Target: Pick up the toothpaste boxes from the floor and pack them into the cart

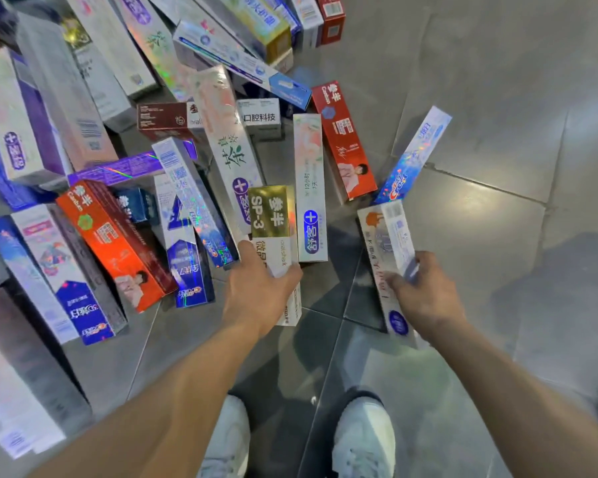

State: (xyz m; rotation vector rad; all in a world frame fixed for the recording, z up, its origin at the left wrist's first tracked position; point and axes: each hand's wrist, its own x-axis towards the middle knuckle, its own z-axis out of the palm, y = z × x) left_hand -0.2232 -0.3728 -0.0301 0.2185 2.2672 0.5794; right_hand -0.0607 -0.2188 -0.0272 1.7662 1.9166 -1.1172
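Several toothpaste boxes lie scattered over the grey tiled floor (480, 236). My left hand (261, 288) grips the lower half of a gold and white box (271, 215) marked SP-3. My right hand (425, 294) holds a white box (382, 232) with an orange mark at its top end, fingers curled round its right edge. Between the two stands a white and peach box (309, 188) with a blue plus logo. A red box (344, 139) and a blue sparkly box (415, 157) lie just beyond. No cart is in view.
A dense pile of boxes fills the left and upper left, among them an orange-red box (114, 243) and a blue and white one (66, 277). My two white shoes (363, 439) stand at the bottom. Bare tiles stretch to the right.
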